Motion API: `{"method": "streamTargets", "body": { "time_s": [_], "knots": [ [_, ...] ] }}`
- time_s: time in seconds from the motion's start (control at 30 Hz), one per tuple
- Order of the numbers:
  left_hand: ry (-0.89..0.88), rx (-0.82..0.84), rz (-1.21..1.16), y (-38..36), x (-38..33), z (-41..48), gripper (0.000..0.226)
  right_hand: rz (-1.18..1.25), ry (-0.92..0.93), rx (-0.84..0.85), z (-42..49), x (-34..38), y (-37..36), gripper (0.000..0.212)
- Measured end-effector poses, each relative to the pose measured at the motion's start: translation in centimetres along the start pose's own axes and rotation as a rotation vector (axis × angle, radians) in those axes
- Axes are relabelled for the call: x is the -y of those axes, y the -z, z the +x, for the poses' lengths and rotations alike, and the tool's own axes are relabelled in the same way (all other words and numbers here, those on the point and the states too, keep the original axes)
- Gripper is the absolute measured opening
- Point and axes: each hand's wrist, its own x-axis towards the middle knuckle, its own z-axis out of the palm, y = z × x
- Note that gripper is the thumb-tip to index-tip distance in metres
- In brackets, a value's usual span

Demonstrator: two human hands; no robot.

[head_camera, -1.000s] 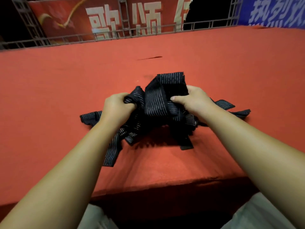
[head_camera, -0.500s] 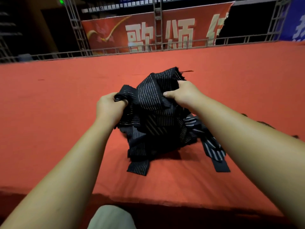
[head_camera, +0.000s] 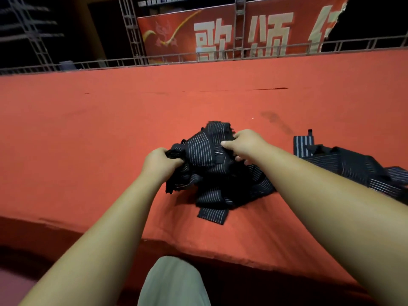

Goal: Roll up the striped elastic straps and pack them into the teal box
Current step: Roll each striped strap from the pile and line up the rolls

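Observation:
A tangled bundle of black elastic straps with thin white stripes (head_camera: 212, 173) lies on the red carpeted platform (head_camera: 110, 140), near its front edge. My left hand (head_camera: 160, 163) grips the bundle's left side, fingers curled into the fabric. My right hand (head_camera: 246, 143) pinches the top right of the bundle, thumb against the cloth. A second heap of striped straps (head_camera: 344, 164) lies apart on the right, partly behind my right forearm. No teal box is in view.
The platform's front edge (head_camera: 198, 246) drops off close to my knee (head_camera: 174, 281). A metal railing (head_camera: 220, 56) and truss run along the far side, with a red banner (head_camera: 220, 34) behind.
The bundle has come down from a raised hold to rest lower on the carpet between my hands. The view has swung, bringing the second heap into sight on the right.

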Motion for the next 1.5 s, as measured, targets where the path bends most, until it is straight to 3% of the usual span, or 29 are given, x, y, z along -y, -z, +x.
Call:
{"method": "streamTargets", "body": {
  "time_s": [0.2, 0.37, 0.5, 0.7, 0.87, 1.03, 1.13, 1.2, 1.3, 1.4, 1.5],
  "knots": [
    [0.026, -0.066, 0.131, -0.3, -0.4, -0.6, 0.061, -0.045, -0.061, -0.024, -1.6, -3.0, 1.5, 0.023],
    [-0.203, -0.093, 0.088, -1.8, -5.7, -3.2, 0.05, -0.013, -0.072, -0.153, -3.1, -6.5, 5.8, 0.021],
    [-0.408, 0.054, 0.055, -6.3, -11.3, -5.9, 0.034, -0.018, -0.15, -0.258, -5.1, -11.5, 10.8, 0.022],
    [-0.544, 0.307, 0.17, -15.1, -17.9, -9.4, 0.026, -0.022, -0.278, -0.356, -8.7, -20.2, 18.5, 0.023],
    [-0.482, 0.445, 0.13, -21.3, -21.5, -10.5, 0.019, -0.068, -0.406, -0.42, -11.3, -26.1, 22.6, 0.031],
    [-0.375, 0.503, 0.106, -25.5, -23.1, -10.9, 0.047, -0.133, -0.504, -0.392, -12.1, -30.1, 24.2, 0.053],
    [-0.328, 0.534, 0.042, -26.7, -23.3, -10.9, 0.066, 0.119, -0.533, -0.338, -11.6, -31.9, 23.6, 0.059],
    [-0.267, 0.569, -0.021, -27.4, -23.1, -10.4, 0.073, 0.295, -0.52, -0.332, -11.0, -32.9, 22.9, 0.052],
    [-0.161, 0.633, -0.145, -27.8, -22.9, -8.8, 0.078, 0.355, -0.449, -0.319, -9.5, -33.1, 22.4, 0.05],
    [-0.095, 0.691, -0.2, -27.8, -22.9, -8.1, 0.056, 0.489, -0.396, -0.275, -8.7, -31.6, 21.6, 0.052],
    [-0.07, 0.72, -0.268, -28.5, -22.3, -8.0, 0.045, 0.457, -0.351, -0.28, -7.2, -31.1, 20.7, 0.038]
  ]
}}
